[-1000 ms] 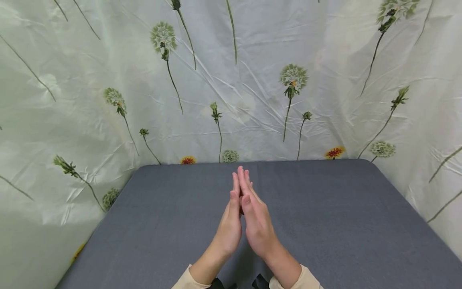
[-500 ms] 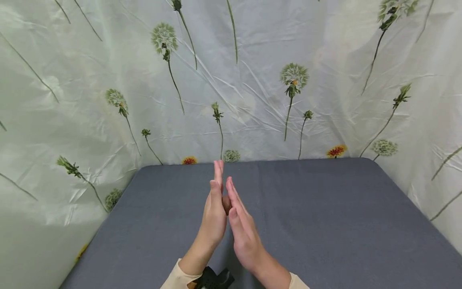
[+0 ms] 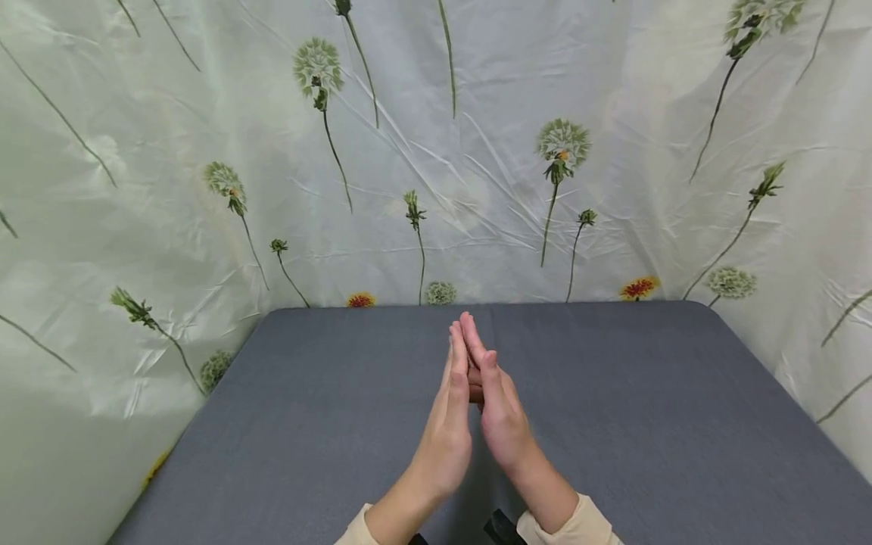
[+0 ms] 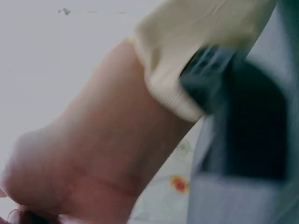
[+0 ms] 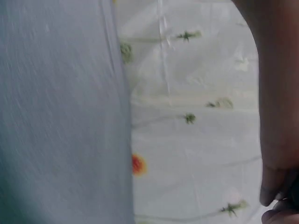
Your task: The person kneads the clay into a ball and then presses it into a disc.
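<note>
Here I have both hands together over the grey table (image 3: 647, 424), palm against palm. My left hand (image 3: 446, 431) stands on edge with its fingers straight and pointing away from me, toward the far edge of the table. My right hand (image 3: 500, 412) leans against it from the other side, fingers just as straight, so that the fingertips of the two meet near the top. Neither hand grasps anything: both are flat and released, each pressing only on the other. Between the palms, about halfway up, I can see a small reddish patch that looks like a folded thumb or finger, but I cannot tell which hand it belongs to.

The pair sits near the middle of the table, a little nearer to me than to the far edge, and well apart from both side edges. Cream sleeves (image 3: 586, 522) cover the wrists at the bottom of the head view, with a dark strap (image 3: 500, 524) showing between them.

The left wrist view is blurred; it gives me the heel of the left hand (image 4: 84, 172), the cream cuff (image 4: 187, 51) and a dark block (image 4: 252, 126) beside it. The right wrist view shows the edge of the right hand (image 5: 278, 93) against the table surface and the backdrop.

Behind and to both sides of the table hangs a creased pale cloth (image 3: 170, 151) printed with dandelion heads, long stems and a few red-and-yellow flowers.
</note>
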A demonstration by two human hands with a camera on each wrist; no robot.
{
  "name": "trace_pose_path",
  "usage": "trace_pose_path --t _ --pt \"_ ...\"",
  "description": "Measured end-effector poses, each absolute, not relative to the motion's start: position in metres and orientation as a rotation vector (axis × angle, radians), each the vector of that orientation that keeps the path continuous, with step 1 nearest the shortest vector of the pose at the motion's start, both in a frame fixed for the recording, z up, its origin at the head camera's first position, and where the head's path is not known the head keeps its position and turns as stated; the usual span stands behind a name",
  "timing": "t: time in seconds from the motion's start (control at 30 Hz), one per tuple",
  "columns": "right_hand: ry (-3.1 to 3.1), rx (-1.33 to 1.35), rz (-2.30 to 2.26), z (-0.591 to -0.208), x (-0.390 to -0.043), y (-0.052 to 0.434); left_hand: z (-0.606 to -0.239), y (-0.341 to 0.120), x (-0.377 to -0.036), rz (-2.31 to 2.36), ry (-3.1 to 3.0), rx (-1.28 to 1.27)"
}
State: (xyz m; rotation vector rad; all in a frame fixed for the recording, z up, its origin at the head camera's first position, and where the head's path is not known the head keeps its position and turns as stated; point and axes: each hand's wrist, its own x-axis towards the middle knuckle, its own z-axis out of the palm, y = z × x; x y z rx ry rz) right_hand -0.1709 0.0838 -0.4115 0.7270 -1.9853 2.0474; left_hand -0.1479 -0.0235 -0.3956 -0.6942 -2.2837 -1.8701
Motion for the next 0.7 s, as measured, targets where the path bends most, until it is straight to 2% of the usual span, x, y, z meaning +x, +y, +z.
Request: trace_pose_path --t 0.17,0.37,0.57,0.7 --pt "-1.995 0.822 2.075 -0.417 -0.163 0.069 -0.388 -0.039 -0.159 -1.798 -2.227 -0.641" --pt "-1.988 0.879 1.919 -0.413 -0.148 0.057 -0.388 -0.055 -0.176 -2.034 -2.125 -0.587" --pt "-1.957 0.855 1.757 -0.402 -0.153 0.071 -0.400 -0.041 -0.178 -2.109 -2.179 -0.665" --pt "-1.951 0.807 1.888 -0.401 -0.165 0.082 -0.402 -0.030 -0.166 -2.100 -2.238 -0.734"
